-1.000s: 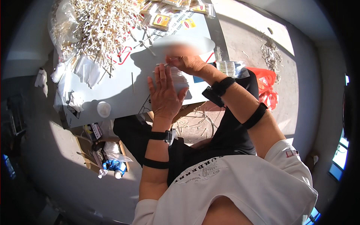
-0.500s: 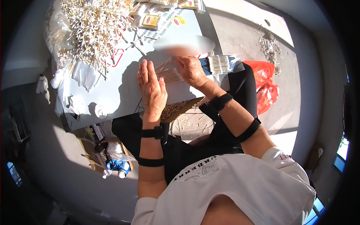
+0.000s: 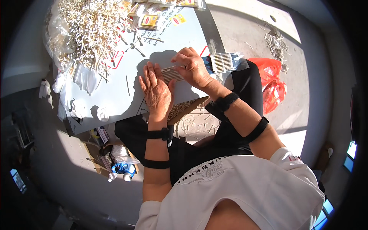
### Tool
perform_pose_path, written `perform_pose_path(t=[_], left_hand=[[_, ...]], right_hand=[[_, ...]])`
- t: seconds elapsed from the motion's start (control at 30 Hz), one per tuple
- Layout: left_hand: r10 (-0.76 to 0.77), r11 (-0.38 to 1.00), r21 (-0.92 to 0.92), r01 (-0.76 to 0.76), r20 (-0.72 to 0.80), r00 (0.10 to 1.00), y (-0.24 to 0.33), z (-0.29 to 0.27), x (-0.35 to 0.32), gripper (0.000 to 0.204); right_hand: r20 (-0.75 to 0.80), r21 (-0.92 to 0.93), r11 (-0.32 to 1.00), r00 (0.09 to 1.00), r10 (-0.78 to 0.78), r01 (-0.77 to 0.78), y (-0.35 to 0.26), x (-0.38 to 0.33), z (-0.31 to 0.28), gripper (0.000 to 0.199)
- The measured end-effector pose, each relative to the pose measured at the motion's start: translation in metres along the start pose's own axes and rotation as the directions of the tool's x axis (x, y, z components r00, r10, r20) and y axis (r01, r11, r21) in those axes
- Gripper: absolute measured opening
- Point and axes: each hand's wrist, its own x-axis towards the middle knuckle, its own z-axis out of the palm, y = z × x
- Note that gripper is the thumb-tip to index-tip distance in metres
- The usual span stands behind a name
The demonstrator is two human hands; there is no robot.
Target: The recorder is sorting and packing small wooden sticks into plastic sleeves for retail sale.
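Observation:
A neat row of cotton swabs (image 3: 171, 74) lies side by side on the grey printed board (image 3: 115, 92), between my two hands. My left hand (image 3: 156, 92) rests flat at the row's left end, fingers stretched out and thumb apart. At the other end is my right hand (image 3: 194, 71), its fingers bent and the index finger lifted apart from the thumb, which is close to the swabs. I see nothing held in it. Just right of that hand lies a clear packet of swabs (image 3: 222, 62) at the board's edge. A single loose swab (image 3: 128, 85) lies left of my left hand.
A big heap of loose swabs (image 3: 90, 32) with clear plastic covers the far left. Filled packets (image 3: 148, 21) lie at the back. Red plastic bags (image 3: 273, 86) stand on the floor at right. An open box of swabs (image 3: 182, 109) sits under the board's near edge.
The right hand's fingers have lifted and opened from the row. A slanted loose swab above the row is gone from there; a single swab now lies left of my left hand.

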Motion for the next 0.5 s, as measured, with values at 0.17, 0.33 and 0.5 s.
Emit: perform_pose_path(t=[0.17,0.33,0.5], left_hand=[[-0.133,0.845,-0.535,0.013,-0.188,0.973,-0.011,-0.002,0.002,0.061],[-0.305,0.562,-0.827,-0.012,-0.221,0.926,-0.001,0.01,0.013,0.053],[-0.232,0.571,-0.82,-0.033,-0.2,0.952,0.024,0.011,0.012,0.059]], right_hand=[[-0.062,0.651,0.722,0.932,0.358,-0.234,-0.011,-0.012,0.002,0.029],[-0.152,0.779,0.617,0.92,0.361,-0.113,-0.016,-0.021,0.023,0.031],[-0.113,0.762,0.621,0.907,0.405,-0.182,-0.016,-0.014,0.019,0.032]])
